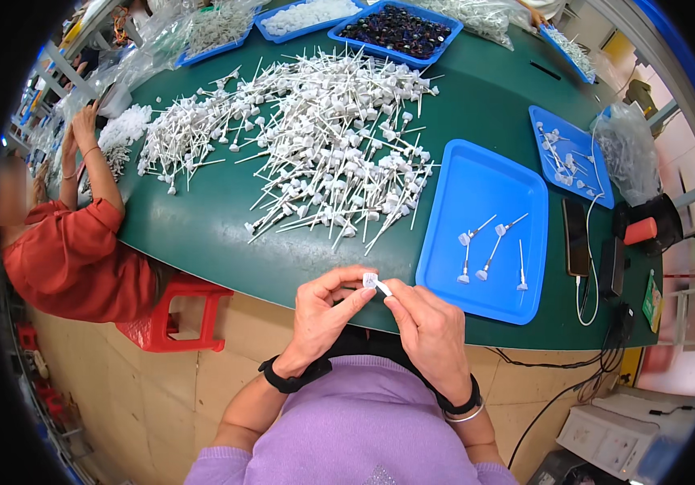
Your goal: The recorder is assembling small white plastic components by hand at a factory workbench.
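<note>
Just in front of the table's near edge, my left hand (327, 311) pinches a small white cap-shaped piece (371, 280) between thumb and fingers. My right hand (428, 323) is closed on the white stem side of the same piece, its fingertips almost meeting the left ones. Part of the piece is hidden by the fingers. Right of my hands lies a blue tray (436, 271) with several finished-looking white caps on thin stems (501, 230) inside. Beyond my hands spreads a big heap of white capped stems (339, 137) on the green table (202, 234).
A second blue tray (541, 117) with capped stems stands at the right, beside a phone (575, 234) on a white cable. Blue trays of dark pieces (400, 32) and white pieces (307, 16) line the back. A person in red (80, 259) works at the left, near a red stool (177, 315).
</note>
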{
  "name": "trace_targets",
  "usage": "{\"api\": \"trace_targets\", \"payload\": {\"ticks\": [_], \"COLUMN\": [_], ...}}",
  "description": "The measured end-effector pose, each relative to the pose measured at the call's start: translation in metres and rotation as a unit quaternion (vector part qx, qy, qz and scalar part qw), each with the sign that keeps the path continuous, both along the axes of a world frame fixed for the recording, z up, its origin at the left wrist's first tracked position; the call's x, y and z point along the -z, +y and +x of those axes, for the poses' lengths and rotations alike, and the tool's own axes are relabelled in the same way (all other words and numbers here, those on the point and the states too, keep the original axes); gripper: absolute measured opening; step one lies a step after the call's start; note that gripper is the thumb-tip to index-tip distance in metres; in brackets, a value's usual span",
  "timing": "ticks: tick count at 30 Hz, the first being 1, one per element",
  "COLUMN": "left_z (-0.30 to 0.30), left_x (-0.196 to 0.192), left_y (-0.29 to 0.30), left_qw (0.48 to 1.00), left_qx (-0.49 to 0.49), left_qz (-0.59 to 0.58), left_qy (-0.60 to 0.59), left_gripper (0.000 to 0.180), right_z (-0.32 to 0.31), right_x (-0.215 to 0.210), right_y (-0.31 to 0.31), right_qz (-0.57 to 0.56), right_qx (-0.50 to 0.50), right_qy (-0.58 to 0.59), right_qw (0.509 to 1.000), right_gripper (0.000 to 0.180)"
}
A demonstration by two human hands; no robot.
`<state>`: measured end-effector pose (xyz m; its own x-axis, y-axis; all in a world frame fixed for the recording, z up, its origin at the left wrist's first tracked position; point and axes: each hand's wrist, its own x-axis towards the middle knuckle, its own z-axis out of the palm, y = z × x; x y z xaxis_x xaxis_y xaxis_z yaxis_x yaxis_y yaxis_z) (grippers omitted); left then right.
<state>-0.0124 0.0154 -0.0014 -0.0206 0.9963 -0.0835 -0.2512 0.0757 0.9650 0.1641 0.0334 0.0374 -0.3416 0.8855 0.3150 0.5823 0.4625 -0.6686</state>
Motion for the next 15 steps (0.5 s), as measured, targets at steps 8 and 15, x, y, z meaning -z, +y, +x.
{"api": "trace_targets", "payload": {"ticks": [8,15], "left_z": [0.0029,0.0038], "left_x": [-0.0028,0.0006], "left_y": [-0.0022,-0.0047], "left_qw": [0.997,0.995], "left_qx": [-0.022,-0.030], "left_qz": [0.035,0.049], "left_qy": [0.066,0.081], "left_gripper": [0.026,0.026], "right_z": [-0.0041,-0.0047], "right_x": [-0.0004,-0.0026], "right_y": [0.0002,-0.0026], "right_qz": [0.006,0.000], "right_qx": [0.002,-0.001], "right_qy": [-0.028,-0.034], "right_qw": [1.000,0.999], "right_gripper": [0.024,0.023]}}
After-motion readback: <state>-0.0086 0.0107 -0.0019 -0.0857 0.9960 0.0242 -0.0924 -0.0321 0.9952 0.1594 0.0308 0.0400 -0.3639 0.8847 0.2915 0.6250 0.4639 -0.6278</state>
